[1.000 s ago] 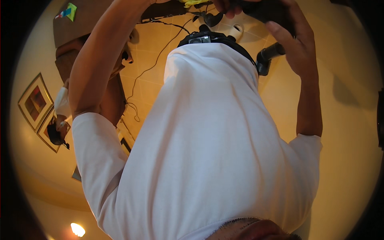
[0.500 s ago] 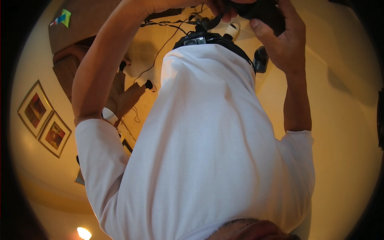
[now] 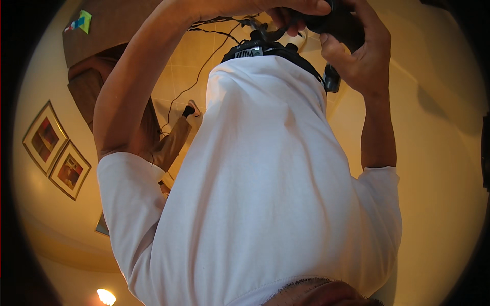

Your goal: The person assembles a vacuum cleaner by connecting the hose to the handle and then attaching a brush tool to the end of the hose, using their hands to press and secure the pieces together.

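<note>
1. Two framed pictures, upper (image 3: 46, 136) and lower (image 3: 70, 171), hang aslant in this view on the wall (image 3: 38, 209), almost corner to corner, presumably paired for display.
2. One brown tabletop (image 3: 104, 43) carries a small bright green item (image 3: 86, 22) close to its left edge, beside something blue; whether these are one piece or two is too small to tell.
3. One lit lamp (image 3: 106, 297) glows at lower left.
4. One trousered leg of another person (image 3: 175, 144) reaches across the tiled floor, ending in a dark sock.
5. One black waist unit (image 3: 248, 52) with a grey grille sits at the shirt hem, probably worn there to leave both hands free.
6. The left hand (image 3: 273, 6) grasps one black object (image 3: 349, 28), thumb over it and fingers curled below; the upper edge cuts off part.
7. One black cylinder (image 3: 333, 80) stands out beside the hip, apparently attached.
8. The right hand (image 3: 370, 58) grips the black object's right end, which lies between the two hands, likely so that both steady it.
</note>
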`<state>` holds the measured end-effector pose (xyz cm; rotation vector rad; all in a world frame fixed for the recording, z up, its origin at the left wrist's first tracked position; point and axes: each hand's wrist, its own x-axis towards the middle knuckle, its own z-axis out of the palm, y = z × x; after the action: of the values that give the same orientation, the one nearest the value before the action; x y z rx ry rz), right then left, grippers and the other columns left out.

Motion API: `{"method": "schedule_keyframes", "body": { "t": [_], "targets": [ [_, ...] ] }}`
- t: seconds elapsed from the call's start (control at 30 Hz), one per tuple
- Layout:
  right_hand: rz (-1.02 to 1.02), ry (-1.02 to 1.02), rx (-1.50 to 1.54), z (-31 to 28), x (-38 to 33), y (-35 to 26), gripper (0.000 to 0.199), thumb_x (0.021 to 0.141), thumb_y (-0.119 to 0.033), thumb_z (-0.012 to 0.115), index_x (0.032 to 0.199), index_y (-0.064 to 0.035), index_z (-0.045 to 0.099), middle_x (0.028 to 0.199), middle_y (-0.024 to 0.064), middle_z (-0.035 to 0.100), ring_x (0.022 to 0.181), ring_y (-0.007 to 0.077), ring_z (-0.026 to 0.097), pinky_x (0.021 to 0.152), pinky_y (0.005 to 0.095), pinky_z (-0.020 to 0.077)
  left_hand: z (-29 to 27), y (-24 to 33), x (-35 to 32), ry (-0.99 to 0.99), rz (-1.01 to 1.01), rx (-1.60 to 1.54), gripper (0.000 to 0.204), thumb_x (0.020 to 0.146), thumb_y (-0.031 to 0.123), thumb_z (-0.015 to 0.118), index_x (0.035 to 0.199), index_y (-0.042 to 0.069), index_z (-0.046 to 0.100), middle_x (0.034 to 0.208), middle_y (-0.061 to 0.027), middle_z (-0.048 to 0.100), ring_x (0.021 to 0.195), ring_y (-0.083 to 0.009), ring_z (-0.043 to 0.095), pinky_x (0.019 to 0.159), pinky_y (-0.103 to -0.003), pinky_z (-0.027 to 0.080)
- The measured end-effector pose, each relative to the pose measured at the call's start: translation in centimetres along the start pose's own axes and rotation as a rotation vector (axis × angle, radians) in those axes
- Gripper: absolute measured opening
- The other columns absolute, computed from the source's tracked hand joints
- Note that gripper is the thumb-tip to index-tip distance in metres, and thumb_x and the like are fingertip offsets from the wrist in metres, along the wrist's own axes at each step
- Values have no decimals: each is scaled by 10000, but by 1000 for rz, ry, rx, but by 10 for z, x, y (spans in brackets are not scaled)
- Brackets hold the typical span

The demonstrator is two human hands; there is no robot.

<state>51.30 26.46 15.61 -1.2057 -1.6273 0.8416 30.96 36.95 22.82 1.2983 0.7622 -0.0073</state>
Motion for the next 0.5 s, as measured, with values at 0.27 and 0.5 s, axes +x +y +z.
{"method": "schedule_keyframes", "body": {
  "t": [0.27,0.5],
  "targets": [
    [-111,65,-189,1,2,-10,483,581,-88,689,1046,-44,565,814,149,553,679,302,595,667,356,527,0,-1,1,-28,3,-28,456,997,369,714,1095,-72,652,918,-82,706,792,-138,724,699,-254,604],
    [-250,130,-267,-2,-4,-5,508,559,-95,686,1051,-22,582,816,169,567,673,344,619,623,395,528,12,13,-6,25,92,415,457,1002,371,703,1072,-76,642,782,-104,688,716,-148,699,618,-275,549]
  ]
}}
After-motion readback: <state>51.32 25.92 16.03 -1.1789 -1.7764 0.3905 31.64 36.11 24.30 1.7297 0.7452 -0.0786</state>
